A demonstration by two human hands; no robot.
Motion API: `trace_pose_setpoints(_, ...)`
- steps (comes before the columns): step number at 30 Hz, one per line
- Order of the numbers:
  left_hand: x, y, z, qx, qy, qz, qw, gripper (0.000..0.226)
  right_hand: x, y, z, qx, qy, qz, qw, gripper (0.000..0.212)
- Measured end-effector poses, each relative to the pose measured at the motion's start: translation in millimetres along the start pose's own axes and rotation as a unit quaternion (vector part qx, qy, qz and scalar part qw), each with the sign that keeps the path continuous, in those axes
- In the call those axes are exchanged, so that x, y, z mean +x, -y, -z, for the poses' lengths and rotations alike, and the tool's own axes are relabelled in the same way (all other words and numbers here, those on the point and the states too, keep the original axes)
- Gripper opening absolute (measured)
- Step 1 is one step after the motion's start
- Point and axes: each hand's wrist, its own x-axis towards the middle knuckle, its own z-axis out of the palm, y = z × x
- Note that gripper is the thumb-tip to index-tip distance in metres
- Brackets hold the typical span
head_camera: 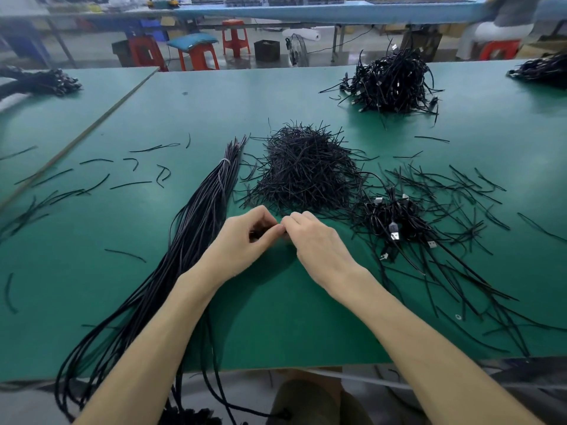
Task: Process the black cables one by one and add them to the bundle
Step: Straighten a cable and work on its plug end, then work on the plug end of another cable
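My left hand [245, 237] and my right hand [310, 237] meet above the green table [276, 317], fingertips together. Both pinch a small coiled black cable [256, 234], mostly hidden inside the left hand's curled fingers. Left of my hands lies the long bundle of black cables [196, 228], tied with a pale band near its far end and hanging over the table's front edge. A tangle of black USB cables [395, 225] sits just right of my right hand.
A heap of short black twist ties [306, 170] lies beyond my hands. More ties are scattered left and right. A larger cable pile [392, 81] sits at the back right, other piles at both far edges. Red stools [199, 53] stand beyond the table.
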Motion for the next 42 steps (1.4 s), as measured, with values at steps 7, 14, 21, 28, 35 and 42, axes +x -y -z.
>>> trace_pose_setpoints(7,2,-5,-14,0.31,0.004,-0.066,0.948,0.031,7,-10,-3,-0.016,-0.023,0.009,1.0,0.038)
trace_pose_setpoints(14,5,-1,-12,0.282,-0.061,0.044,0.956,0.028,20,-19,14,0.0,-0.071,-0.03,0.997,0.041)
trace_pose_setpoints(21,9,0,2,-0.152,-0.222,0.182,0.946,0.042,34,-35,28,0.21,-0.242,-0.257,0.912,0.026)
trace_pose_setpoints(28,6,4,-17,0.021,-0.131,0.125,0.983,0.043,41,-34,3,0.134,-0.151,-0.286,0.937,0.016)
trace_pose_setpoints(35,8,9,-15,-0.004,-0.151,0.13,0.98,0.044,35,-34,11,0.149,-0.173,-0.27,0.936,0.012)
trace_pose_setpoints(42,11,7,-12,-0.074,-0.134,0.158,0.975,0.045,21,-36,18,0.158,-0.212,-0.245,0.933,0.01)
